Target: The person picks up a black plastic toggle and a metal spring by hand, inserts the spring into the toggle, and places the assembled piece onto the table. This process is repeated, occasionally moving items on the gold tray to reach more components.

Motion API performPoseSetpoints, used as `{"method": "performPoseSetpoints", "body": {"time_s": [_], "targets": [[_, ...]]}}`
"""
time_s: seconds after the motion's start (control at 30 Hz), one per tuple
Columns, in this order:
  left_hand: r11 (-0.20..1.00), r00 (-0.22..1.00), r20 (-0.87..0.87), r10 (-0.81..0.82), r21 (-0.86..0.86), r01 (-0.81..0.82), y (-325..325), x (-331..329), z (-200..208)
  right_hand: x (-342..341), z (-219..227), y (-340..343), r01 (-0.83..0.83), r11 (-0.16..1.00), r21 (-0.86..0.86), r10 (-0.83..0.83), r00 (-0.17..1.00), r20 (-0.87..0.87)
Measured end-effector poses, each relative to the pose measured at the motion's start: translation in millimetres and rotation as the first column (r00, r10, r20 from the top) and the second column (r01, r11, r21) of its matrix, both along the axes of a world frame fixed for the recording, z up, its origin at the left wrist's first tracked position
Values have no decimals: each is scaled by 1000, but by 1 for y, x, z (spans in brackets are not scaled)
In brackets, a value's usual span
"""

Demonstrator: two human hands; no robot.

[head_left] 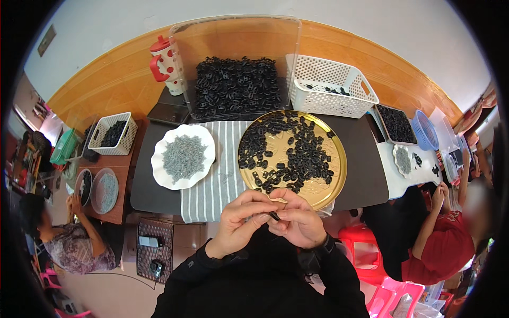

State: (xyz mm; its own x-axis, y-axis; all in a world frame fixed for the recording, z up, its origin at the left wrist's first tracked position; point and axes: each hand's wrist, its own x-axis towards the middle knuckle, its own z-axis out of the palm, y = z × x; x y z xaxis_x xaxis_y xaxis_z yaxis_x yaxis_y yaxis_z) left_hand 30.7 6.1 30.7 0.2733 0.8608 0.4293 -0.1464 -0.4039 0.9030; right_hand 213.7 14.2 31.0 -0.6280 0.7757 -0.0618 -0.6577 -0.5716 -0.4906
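My left hand and my right hand meet in front of the table's near edge. Between their fingertips they pinch a small black plastic piece, partly hidden by the fingers. Just beyond my hands is a round gold tray scattered with many small black oval pieces that have holes in them. To its left, a white scalloped bowl holds a heap of small grey pins. A grey striped cloth lies under the tray and beside the bowl.
Behind the tray stand a clear bin piled with black pieces and a white perforated basket. A red-dotted tumbler and a dark phone-like slab are at back left. Other people sit left and right. Red stools stand at right.
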Motion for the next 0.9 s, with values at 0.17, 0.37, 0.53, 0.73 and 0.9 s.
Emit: {"method": "performPoseSetpoints", "body": {"time_s": [0.17,0.37,0.53,0.73,0.9], "targets": [[985,978,208,18,-169,18,-5,-5,-15,-12,1,-3,16,998,-65,-11,997,74],[995,980,181,80,-71,-68,-5,-11,-34,-18,4,-4,73,995,75,-91,954,285],[991,965,243,99,-112,-74,-8,-13,-36,-25,9,-4,99,984,151,-152,907,392],[991,964,247,96,-113,-69,-8,-18,-38,-30,10,-5,111,981,160,-168,899,404],[982,923,385,17,-179,56,-9,-18,-33,-28,7,-7,41,969,245,-160,856,492]]}}
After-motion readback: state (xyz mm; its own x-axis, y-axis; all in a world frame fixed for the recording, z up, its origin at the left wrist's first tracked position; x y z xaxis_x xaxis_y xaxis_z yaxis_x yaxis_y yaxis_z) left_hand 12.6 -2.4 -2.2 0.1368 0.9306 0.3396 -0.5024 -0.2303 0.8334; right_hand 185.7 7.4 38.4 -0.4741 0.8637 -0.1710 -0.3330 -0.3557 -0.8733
